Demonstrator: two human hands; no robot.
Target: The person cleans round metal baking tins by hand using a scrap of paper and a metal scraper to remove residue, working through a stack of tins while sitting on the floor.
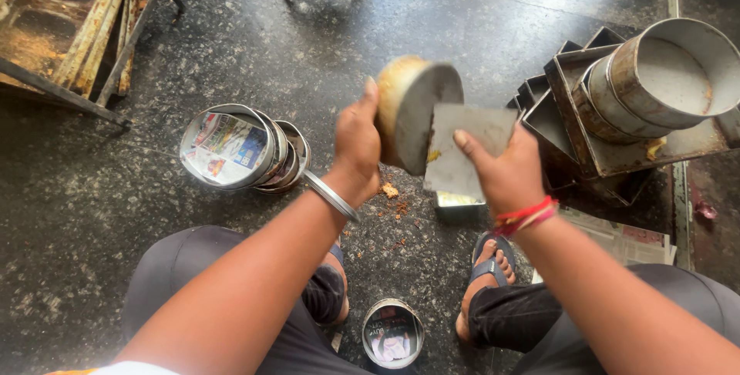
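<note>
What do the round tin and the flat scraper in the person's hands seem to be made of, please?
The round tin in the left hand looks like dull grey metal, its side crusted yellow-brown. The flat scraper in the right hand looks like thin sheet metal, matte and stained.

We sit over a dark speckled floor (pixel 462 28). At our left, round tins lined with newspaper (pixel 231 147) lie stacked on their sides. A rusty metal rack (pixel 65 28) fills the upper left corner. At our right, square trays (pixel 609 140) are piled up, with two round tins (pixel 663 74) tipped on top. A small lined tin (pixel 392 333) stands between our feet. Crumbs (pixel 395 199) dot the floor. Newspaper sheets (pixel 624 240) lie under the tray pile.
</note>
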